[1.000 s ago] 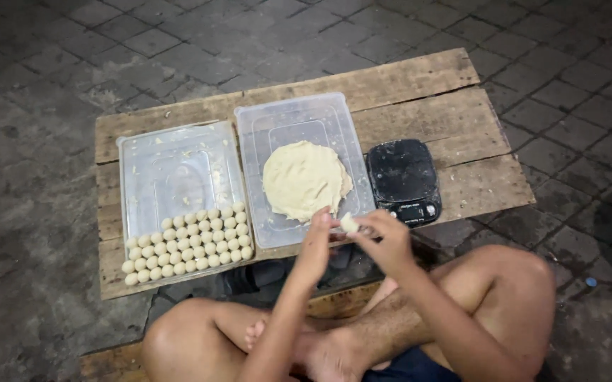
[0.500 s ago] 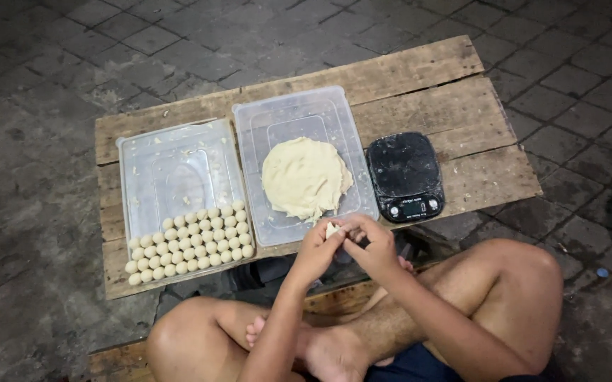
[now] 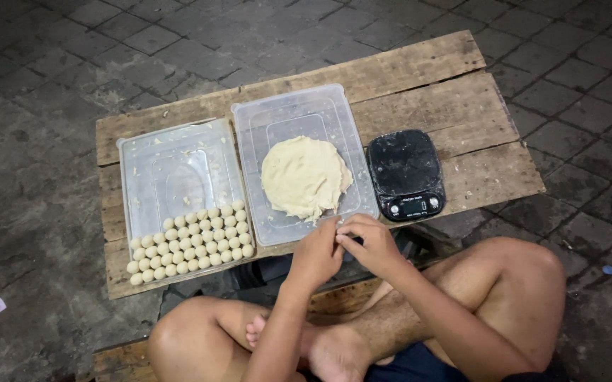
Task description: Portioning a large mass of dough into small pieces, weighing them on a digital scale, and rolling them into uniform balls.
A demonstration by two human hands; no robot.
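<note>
Left clear tray: rows of small dough balls packed along its near end. Middle clear tray: one flattened pale dough mass, ragged at its near edge. Black scale on desk, just right of the trays. Versus 0.5 s ago: the white dough piece between the fingers is now hidden. Left hand and right hand touch at the tray's near rim, fingers curled together; grip contents cannot be told.

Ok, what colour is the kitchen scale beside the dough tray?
Black, with a small dark display; the kitchen scale shows clearly in the head view.
</note>
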